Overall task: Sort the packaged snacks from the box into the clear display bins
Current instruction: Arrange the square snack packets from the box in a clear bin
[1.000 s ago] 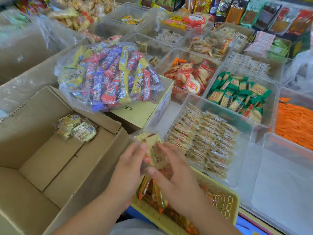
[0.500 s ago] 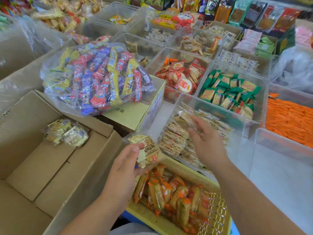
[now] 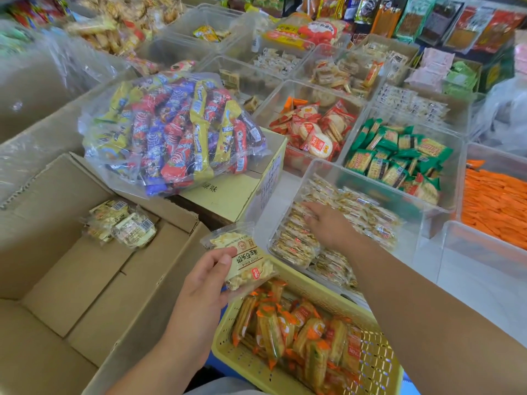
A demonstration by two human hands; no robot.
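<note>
Head view: your left hand [image 3: 204, 283] pinches a biscuit packet [image 3: 245, 259] by its near-left edge. The clear bin [image 3: 328, 172] of matching packets lies just far-right, where your right hand [image 3: 328, 223], the nearer one, rests flat-fingered on the stacks.

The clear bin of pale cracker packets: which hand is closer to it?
Right. The right hand rests on the cracker packs inside the clear bin; the left hand holds a snack packet outside it, above a corner of the yellow basket.
</note>
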